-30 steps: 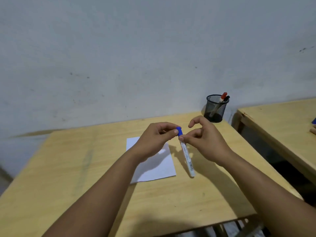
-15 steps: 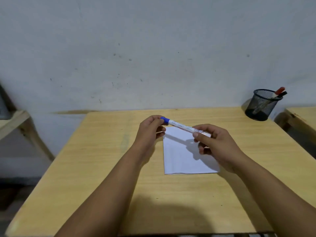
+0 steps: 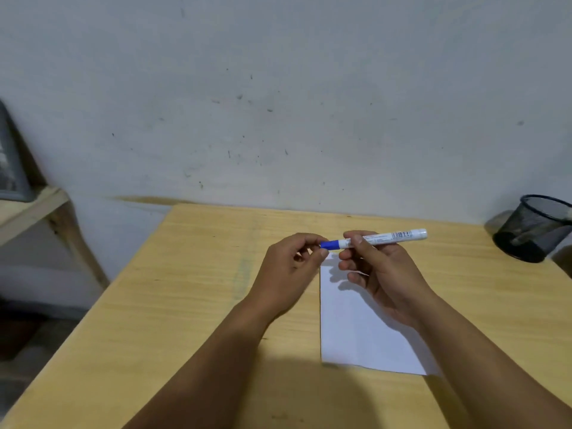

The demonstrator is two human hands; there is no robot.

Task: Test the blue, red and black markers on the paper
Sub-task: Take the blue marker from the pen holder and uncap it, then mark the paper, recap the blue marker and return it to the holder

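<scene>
Seemingly, blue marker (image 3: 376, 239) label unreadable.

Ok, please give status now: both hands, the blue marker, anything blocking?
Right hand holds blue marker by barrel. Left hand pinches its blue cap, cap on. Paper blank beneath, nothing blocking.

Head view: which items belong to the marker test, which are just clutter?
In the job:
- white-barrelled marker with blue cap, held by right hand, cap end pinched by left hand
- white paper sheet
- black wire-mesh pen cup

Lying about:
- pale wooden shelf at left
</scene>
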